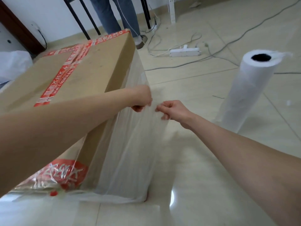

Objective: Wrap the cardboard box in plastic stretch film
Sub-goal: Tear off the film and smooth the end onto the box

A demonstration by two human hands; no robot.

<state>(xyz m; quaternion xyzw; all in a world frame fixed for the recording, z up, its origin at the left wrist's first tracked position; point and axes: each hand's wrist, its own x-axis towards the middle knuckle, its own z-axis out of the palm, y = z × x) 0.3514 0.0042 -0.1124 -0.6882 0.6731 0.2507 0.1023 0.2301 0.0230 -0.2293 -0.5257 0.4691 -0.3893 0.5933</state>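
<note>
Brown cardboard box [91, 69] sits on the tiled floor [203, 160], its top sealed with strips of red tape [65, 70] printed in white. Translucent stretch film [130, 152] clings down the box's right side to the floor and wrinkles around the near corner, where it also covers a red patch of tape. At the upper edge of that side, the left hand [142, 100] reaches across the box top, its fingers [138, 109] curled and pinching the film. Just beside it, the right hand [172, 111] pinches the same sheet between thumb and curled fingers [160, 108].

Well to the right, a roll [247, 95] of white film stands upright on the floor, apart from the box. Beyond lie a white power strip [184, 52] and loose cables [215, 56]. A person's legs [114, 15] in jeans stand behind the box's far end, and a white bag [13, 64] lies at the left.
</note>
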